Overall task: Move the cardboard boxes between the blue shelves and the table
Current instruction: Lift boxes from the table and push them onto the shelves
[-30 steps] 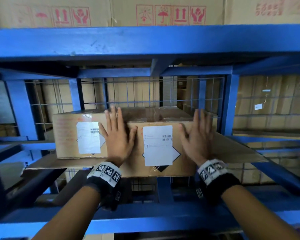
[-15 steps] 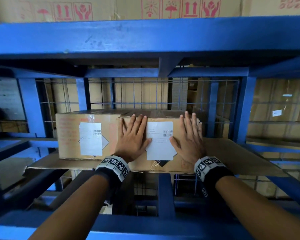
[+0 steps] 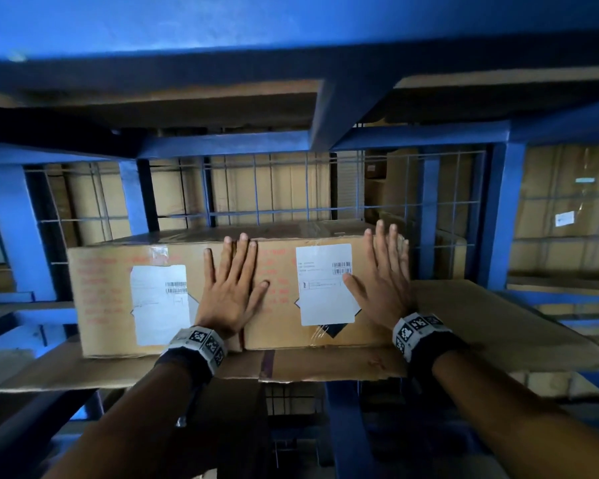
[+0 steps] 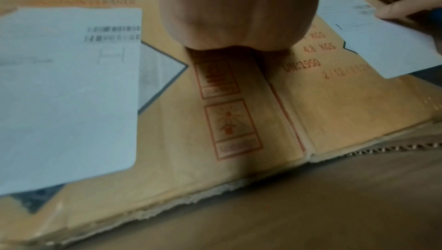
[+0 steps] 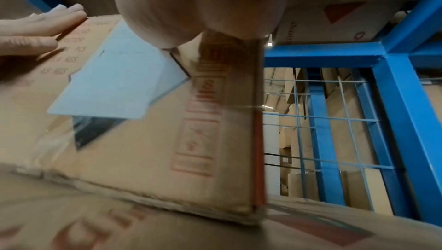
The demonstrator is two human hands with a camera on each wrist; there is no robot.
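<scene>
On the blue shelf [image 3: 502, 216] | two boxes [image 3: 284, 299] side by side | left hand [image 3: 230, 292], right hand [image 3: 382, 281] flat, fingers straight

White label [image 4: 67, 91] print blurred; red box lettering [image 3: 99, 288] unreadable; left wrist view hides fingers behind palm.
</scene>
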